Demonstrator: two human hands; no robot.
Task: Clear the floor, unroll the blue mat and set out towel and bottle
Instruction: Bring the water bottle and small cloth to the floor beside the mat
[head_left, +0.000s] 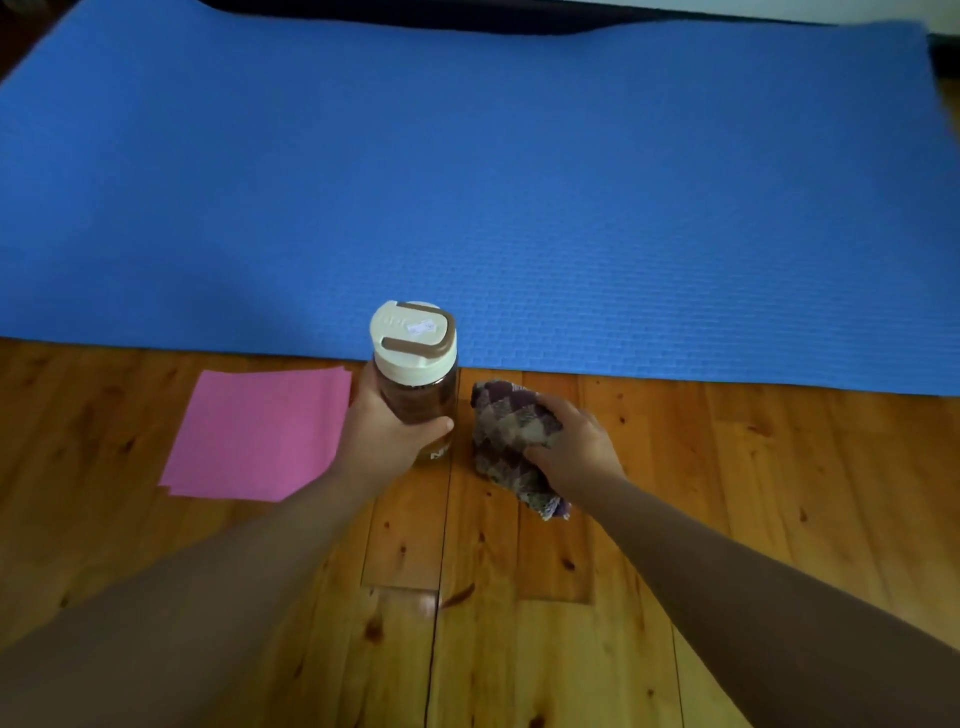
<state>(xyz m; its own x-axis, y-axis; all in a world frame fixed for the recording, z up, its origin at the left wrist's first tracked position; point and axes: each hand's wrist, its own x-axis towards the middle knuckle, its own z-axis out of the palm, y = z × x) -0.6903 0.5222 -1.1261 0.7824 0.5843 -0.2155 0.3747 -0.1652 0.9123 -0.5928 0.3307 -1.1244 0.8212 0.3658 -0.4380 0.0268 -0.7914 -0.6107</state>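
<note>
The blue mat (493, 182) lies unrolled flat across the wooden floor, filling the upper half of the view. Just in front of its near edge stands a brown bottle (418, 384) with a cream lid, upright on the floor. My left hand (384, 426) is wrapped around its body. To its right lies a folded towel (511, 436) in a purple and beige check. My right hand (569, 441) grips it from the right side and covers part of it.
A stack of pink paper sheets (260, 434) lies on the wooden floor (753, 493) left of the bottle, close to the mat's edge. A dark object (467, 13) runs along the mat's far side.
</note>
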